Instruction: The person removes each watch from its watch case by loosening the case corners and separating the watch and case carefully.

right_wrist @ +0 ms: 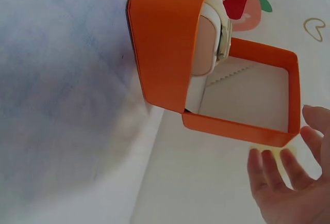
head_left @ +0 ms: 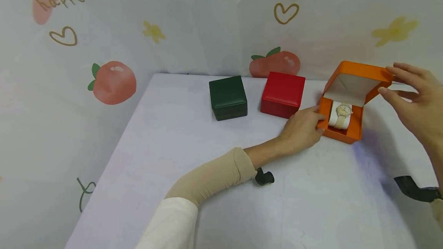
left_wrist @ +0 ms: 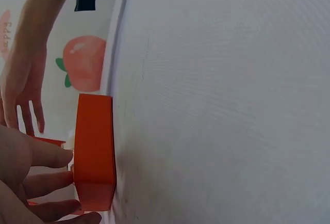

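Observation:
An orange watch box (head_left: 340, 138) stands with its lid (head_left: 367, 69) raised at the right of the table. Inside, a pale-strapped wristwatch (head_left: 343, 110) is wrapped round a white cushion (head_left: 333, 116). My left hand (head_left: 301, 131) rests its fingertips against the left side of the box base; in the left wrist view, extended fingers (left_wrist: 49, 182) meet the orange wall. At the lid's right corner is my right hand (head_left: 420, 95), with thumb and fingers spread around that corner. The right wrist view has its fingers (right_wrist: 265, 170) spread close beside the lid.
A red box (head_left: 283, 91), closed, sits just left of the orange one, behind my left hand. Further left stands a closed dark green box (head_left: 228, 97). A patterned cloth (head_left: 200, 22) with fruit and hearts hangs behind the table's back edge. Black straps are at both wrists.

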Motion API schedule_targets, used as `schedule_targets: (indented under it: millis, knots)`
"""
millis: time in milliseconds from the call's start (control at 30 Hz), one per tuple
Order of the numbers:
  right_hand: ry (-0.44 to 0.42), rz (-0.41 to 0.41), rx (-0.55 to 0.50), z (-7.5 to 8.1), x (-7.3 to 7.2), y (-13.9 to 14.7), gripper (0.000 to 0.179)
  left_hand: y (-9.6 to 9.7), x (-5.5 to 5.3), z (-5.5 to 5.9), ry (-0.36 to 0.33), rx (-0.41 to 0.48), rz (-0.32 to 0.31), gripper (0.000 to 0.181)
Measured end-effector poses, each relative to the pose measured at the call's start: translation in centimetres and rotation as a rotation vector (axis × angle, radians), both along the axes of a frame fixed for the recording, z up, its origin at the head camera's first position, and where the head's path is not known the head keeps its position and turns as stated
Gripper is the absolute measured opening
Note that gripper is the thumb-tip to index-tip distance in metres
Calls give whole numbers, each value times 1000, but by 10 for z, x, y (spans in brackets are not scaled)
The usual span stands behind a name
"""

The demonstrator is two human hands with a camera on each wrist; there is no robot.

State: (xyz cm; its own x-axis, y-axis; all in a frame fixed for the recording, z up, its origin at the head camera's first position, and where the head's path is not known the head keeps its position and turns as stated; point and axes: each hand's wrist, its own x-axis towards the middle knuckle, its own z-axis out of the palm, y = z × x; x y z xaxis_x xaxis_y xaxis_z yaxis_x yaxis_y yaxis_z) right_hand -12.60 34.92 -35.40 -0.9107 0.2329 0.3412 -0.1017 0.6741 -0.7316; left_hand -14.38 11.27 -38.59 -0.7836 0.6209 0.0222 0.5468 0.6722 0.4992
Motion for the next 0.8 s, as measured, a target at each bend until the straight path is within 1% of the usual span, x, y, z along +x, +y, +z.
schedule_targets:
  millis: [100, 200, 300, 400, 467, 600, 700, 800]
  knots:
    - [70, 15, 8, 1, 6, -1, 46, 1, 2, -1, 60, -14, -36, 34]
    - [134, 62, -18, 1, 11, -1, 42, 2, 3, -4, 124, -22, -71, 35]
    - [178, 109, -33, 1, 14, -2, 40, 3, 1, -6, 159, -8, -84, 36]
    - [207, 136, -36, 2, 17, -2, 39, 4, -5, -6, 168, 8, -87, 40]
    - [201, 132, -28, 3, 20, -2, 38, 5, -10, -6, 165, 12, -99, 43]
    - [147, 128, -17, 2, 26, -2, 39, 8, -17, -4, 158, 11, -134, 50]
    - [93, 135, -7, 0, 29, -3, 41, 11, -21, -4, 148, 19, -143, 53]
    - [67, 164, -23, -1, 31, -2, 42, 14, -24, -3, 122, 26, -145, 55]
